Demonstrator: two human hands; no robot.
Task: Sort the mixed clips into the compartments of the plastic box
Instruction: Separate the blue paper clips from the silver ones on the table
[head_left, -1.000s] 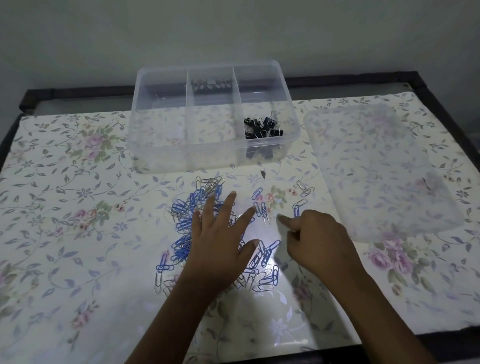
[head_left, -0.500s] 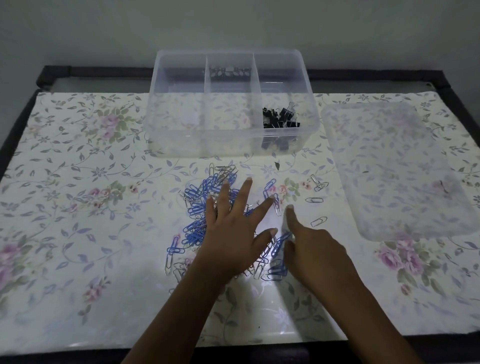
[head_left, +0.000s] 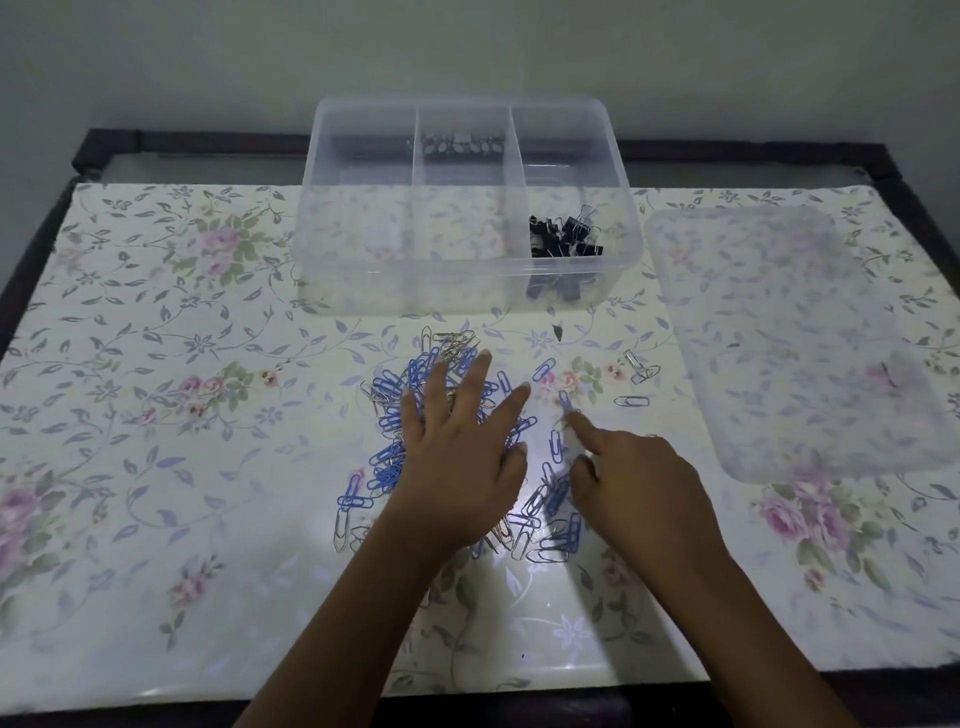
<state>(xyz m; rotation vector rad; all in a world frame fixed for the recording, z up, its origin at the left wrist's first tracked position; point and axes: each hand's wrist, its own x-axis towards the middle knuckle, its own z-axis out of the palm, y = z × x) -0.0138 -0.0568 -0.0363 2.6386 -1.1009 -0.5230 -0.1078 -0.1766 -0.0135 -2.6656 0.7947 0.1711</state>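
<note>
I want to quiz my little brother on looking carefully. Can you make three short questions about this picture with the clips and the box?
1. True or false: the black clips lie in the right compartment of the box.
2. Where is the lid? A: on the box. B: on the table, right of the box. C: under the paper clips.
3. Which hand lies flat on the paper clips?
Key: 1 true; 2 B; 3 the left hand.
</note>
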